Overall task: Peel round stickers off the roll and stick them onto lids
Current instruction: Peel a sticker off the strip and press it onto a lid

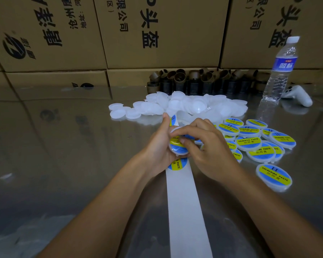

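My left hand (158,146) grips a white round lid (176,148) at the centre, above the sticker strip. A blue and yellow round sticker lies on that lid, and my right hand (203,146) presses it down with thumb and fingers curled over the lid. The white backing strip (185,202) runs from under my hands toward me, with one sticker (177,163) on it just below the lid. A heap of bare white lids (175,106) lies beyond my hands. Several stickered lids (259,144) lie to the right.
A clear water bottle (280,71) stands at the right rear beside a white handheld controller (298,96). Several brown cardboard cores (198,81) line the back. Stacked cardboard boxes (157,34) wall off the far side. The table top (63,146) is shiny metal.
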### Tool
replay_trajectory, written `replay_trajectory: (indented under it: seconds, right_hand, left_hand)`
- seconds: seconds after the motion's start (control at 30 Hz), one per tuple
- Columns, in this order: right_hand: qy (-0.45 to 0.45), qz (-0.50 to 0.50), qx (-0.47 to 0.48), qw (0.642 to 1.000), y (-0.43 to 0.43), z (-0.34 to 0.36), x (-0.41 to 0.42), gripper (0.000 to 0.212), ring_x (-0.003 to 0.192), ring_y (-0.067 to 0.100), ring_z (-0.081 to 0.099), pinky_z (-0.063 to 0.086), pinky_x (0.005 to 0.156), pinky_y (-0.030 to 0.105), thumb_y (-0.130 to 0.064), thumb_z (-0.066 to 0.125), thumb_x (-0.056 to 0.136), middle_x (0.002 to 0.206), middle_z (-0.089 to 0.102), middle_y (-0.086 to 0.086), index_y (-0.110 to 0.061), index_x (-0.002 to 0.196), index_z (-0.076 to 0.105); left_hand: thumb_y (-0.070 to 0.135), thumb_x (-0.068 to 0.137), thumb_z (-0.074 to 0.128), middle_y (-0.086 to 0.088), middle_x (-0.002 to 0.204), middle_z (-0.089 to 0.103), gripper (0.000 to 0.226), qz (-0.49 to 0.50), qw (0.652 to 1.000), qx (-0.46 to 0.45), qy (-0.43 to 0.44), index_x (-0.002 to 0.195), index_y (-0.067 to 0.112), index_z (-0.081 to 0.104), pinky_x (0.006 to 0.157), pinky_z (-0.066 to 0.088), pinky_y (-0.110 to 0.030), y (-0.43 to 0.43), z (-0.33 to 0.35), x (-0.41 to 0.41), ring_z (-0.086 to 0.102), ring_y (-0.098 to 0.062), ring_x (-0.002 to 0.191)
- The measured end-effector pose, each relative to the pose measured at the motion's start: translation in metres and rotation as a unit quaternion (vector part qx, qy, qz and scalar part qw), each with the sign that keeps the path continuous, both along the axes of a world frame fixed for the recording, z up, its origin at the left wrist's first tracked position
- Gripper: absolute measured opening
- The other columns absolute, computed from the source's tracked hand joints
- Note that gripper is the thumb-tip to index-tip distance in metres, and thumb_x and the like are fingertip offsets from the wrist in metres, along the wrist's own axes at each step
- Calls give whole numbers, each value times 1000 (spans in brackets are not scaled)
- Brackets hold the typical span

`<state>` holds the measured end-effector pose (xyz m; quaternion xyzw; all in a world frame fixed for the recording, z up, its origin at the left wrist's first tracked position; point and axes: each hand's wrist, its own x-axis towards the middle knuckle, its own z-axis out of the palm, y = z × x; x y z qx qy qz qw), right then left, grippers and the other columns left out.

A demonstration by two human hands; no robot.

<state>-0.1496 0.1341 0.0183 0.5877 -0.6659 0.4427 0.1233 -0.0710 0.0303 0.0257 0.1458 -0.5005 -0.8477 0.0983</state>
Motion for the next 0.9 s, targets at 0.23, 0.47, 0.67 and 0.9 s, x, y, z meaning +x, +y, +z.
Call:
replay_trajectory:
  seconds: [0.23, 0.47, 0.67, 0.9]
  right_hand:
    - [4, -19, -5, 1000, -1, -1, 1, 30, 81, 13, 43, 38, 72, 27, -14, 58, 87, 79, 47, -5, -28, 112, 69]
    - [16, -45, 3, 999, -2, -1, 3, 37, 82, 13, 42, 36, 71, 27, -21, 53, 88, 79, 45, -8, -24, 123, 63]
    - [-105, -68, 5, 992, -4, -3, -2, 58, 72, 2, 49, 41, 69, 22, -25, 67, 84, 72, 53, -14, -25, 138, 47]
    - [-147, -99, -38, 984, -2, 1, -1, 50, 63, 7, 56, 47, 62, 24, -29, 77, 72, 78, 55, -14, -33, 118, 59]
  left_hand:
    - [67, 93, 13, -21, 129, 58, 86, 34, 999, -10, -13, 130, 0, 52, 98, 46, -36, 1, -1, -2, 62, -27, 106]
    - [65, 94, 14, -14, 111, 69, 75, 58, 998, -22, -21, 109, 10, 63, 83, 55, -33, 5, 0, -2, 69, -22, 91]
    - [63, 94, 20, -16, 116, 67, 70, 84, 992, -77, -55, 120, 11, 59, 88, 53, -38, 8, 1, -3, 66, -27, 104]
    - [61, 95, 23, -15, 119, 65, 68, 74, 996, -37, -30, 138, 13, 45, 79, 57, -35, 10, 2, -3, 68, -23, 98]
